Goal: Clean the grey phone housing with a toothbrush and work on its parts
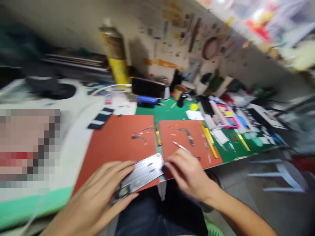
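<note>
My left hand (103,193) holds a silvery, flat metal phone frame (145,172) by its left end, tilted above the front edge of the left orange mat (105,144). The fingers of my right hand (184,167) are pinched together at the frame's right end; anything between them is too small to make out. Behind my right hand, metal tweezers (182,146) lie on the right orange mat (169,132). On that mat there is also a dark L-shaped circuit board (189,137). Small parts (139,135) are scattered on the left mat.
A yellow spray can (116,57) and a dark phone-like screen (148,88) stand at the back. Yellow-handled tools (209,139) lie at the right mat's edge. Trays of parts (227,116) sit further right, above a stool (283,175).
</note>
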